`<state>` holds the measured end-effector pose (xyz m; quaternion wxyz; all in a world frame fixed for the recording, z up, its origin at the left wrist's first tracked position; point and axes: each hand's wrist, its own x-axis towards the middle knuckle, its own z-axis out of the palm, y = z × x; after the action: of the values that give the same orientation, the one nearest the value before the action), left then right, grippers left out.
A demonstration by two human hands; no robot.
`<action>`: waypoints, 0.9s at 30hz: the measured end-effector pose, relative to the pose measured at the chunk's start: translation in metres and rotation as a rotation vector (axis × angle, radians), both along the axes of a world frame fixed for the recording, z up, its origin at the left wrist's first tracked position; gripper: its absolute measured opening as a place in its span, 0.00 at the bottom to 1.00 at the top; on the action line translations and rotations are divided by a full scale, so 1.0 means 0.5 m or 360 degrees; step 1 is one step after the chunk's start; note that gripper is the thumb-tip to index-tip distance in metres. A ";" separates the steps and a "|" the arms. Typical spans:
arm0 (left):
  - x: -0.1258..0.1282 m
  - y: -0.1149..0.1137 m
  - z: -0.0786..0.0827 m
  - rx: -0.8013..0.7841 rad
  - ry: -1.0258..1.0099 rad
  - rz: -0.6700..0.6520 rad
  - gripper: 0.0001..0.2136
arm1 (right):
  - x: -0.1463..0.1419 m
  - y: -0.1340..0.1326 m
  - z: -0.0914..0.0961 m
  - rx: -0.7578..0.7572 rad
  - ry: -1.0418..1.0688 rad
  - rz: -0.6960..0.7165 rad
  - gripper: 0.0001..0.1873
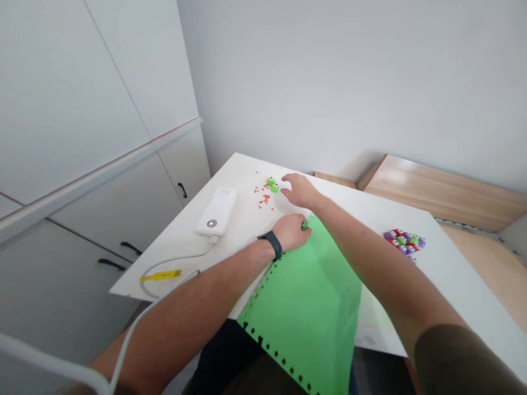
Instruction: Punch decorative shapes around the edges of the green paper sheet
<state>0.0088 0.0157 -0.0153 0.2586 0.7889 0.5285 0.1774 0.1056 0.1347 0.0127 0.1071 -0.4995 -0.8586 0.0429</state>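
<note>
A green paper sheet (304, 296) with small shapes punched along its left edge lies across the white table (242, 170) and hangs over its near edge. My left hand (291, 231), with a dark band on the wrist, is closed on the sheet's far corner. My right hand (298, 189) reaches past it with the fingers spread, its fingertips at a small green punch (272, 184). Small red paper bits (263, 196) lie scattered beside the punch.
A white power bank (217, 212) with a white cable and a yellow tag (161, 275) lies at the table's left. A cluster of purple, red and green punches (404, 241) sits at the right. White cabinets stand to the left, a wooden surface (444, 189) behind.
</note>
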 end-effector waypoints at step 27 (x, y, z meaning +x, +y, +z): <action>-0.006 -0.001 -0.005 0.0022 -0.0081 0.0016 0.12 | 0.299 -0.167 0.008 -0.0258 0.1373 -0.0526 0.22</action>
<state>0.0060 0.0151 -0.0176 0.2655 0.7833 0.5243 0.2023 0.2551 0.0513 0.0166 0.4202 -0.5728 -0.6386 0.2960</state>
